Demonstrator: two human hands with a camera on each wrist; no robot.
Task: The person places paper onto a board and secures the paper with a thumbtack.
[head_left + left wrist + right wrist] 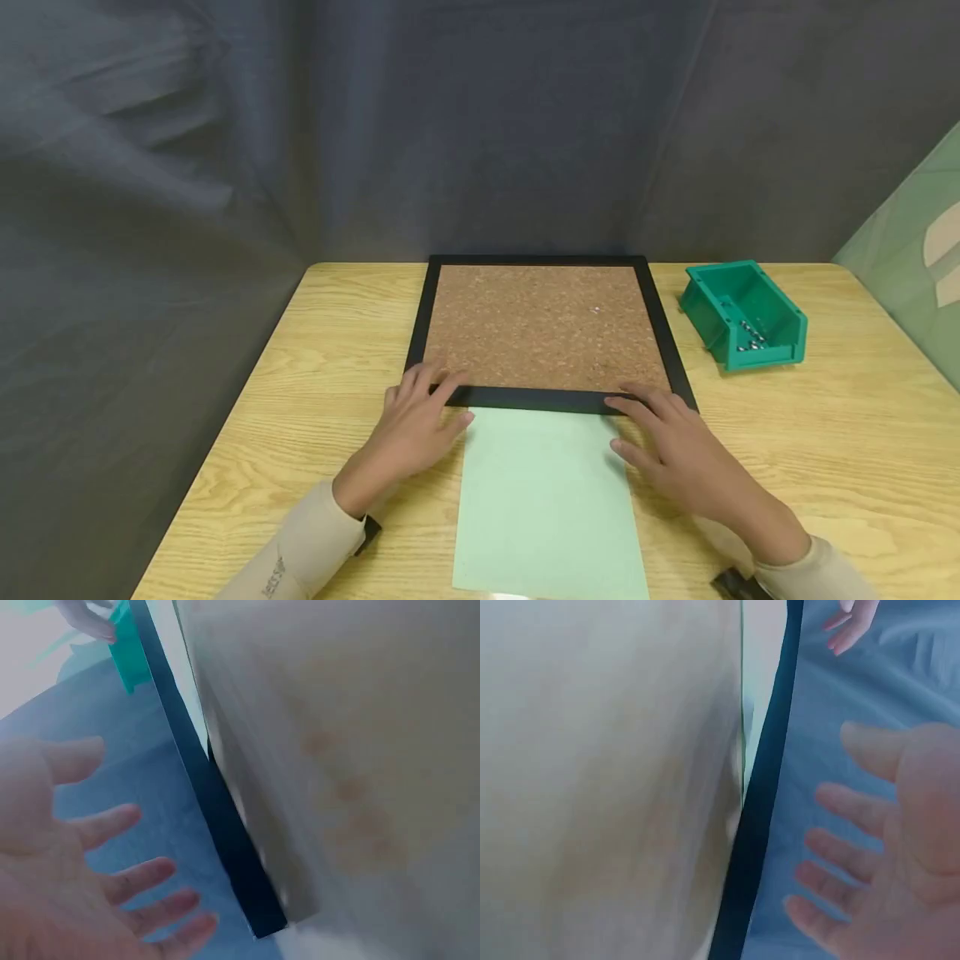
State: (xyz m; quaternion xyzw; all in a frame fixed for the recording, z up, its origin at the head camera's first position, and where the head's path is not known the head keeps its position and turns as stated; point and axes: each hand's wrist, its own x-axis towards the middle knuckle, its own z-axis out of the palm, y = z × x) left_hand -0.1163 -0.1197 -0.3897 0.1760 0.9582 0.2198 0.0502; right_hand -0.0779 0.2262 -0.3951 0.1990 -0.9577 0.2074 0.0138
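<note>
In the head view, a cork board (547,329) with a black frame (536,399) lies flat on the table. A pale green sheet of paper (547,500) lies in front of it, its far edge along the near side of the frame. My left hand (416,429) is at the board's near left corner, fingers spread and holding nothing. At the near right corner my right hand (678,454) hovers over the frame, fingers loosely bent. Both wrist views show the palm of the left hand (90,877) and of the right hand (900,840), each apart from the black frame edge.
A green plastic bin (765,358) with several small shiny metal pieces stands right of the board. One tiny bright speck (596,309) shows on the cork. Dark cloth (487,125) hangs behind the wood-grain table (300,400). A pale green panel (907,242) borders the right side.
</note>
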